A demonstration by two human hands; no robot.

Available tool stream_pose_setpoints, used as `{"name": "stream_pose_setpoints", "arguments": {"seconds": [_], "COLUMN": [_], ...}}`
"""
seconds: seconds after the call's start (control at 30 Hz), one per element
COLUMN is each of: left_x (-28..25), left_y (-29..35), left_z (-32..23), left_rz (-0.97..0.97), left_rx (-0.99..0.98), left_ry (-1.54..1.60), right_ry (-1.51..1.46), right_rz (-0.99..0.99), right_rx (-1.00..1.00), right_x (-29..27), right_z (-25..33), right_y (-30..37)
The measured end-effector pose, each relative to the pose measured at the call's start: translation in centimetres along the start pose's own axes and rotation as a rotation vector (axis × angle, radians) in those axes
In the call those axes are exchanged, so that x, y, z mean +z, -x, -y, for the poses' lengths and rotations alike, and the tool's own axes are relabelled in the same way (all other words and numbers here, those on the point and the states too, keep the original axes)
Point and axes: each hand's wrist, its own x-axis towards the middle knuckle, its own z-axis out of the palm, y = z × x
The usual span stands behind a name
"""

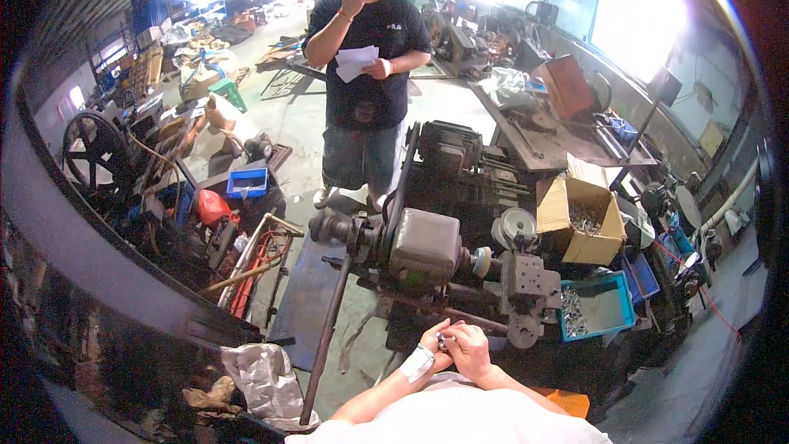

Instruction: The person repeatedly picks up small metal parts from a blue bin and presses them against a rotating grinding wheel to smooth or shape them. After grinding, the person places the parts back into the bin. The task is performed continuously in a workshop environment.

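Observation:
In front of my body, my left hand and my right hand meet with curled fingers. Between them they grip a small shiny metal part, mostly hidden by the fingers, so its exact kind does not show. A white wrap goes round my left wrist. Just beyond my hands stands a grey lathe-like machine with a rounded housing, a drilled metal block and a round pulley. To the right, a turquoise tray holds many small metal parts.
An open cardboard box of small metal pieces stands behind the tray. Beyond the machine a person holds papers. A long bar slopes down left of my arms. At left lie a blue bin and a red bag.

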Motion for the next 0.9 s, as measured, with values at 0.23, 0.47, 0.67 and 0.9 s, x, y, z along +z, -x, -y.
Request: {"name": "stream_pose_setpoints", "arguments": {"seconds": [0.23,0.47,0.67,0.9], "left_x": [-1.0,-3.1,-4.9,-1.4], "left_y": [-0.6,-1.5,-2.1,-0.7], "left_z": [-1.0,-1.5,-2.0,-0.3], "left_rz": [-0.06,0.032,0.113,0.158], "left_rx": [0.044,-0.061,-0.103,0.029], "left_ry": [-0.048,0.058,0.116,-0.095], "right_ry": [-0.109,-0.07,-0.072,-0.089], "right_rz": [-0.017,-0.166,-0.13,0.031], "right_rx": [-0.042,0.033,0.056,-0.016], "right_x": [-0.1,-0.1,0.0,0.3], "right_z": [0.9,0.4,0.6,1.4], "right_y": [-0.8,-0.3,-0.1,0.0]}}
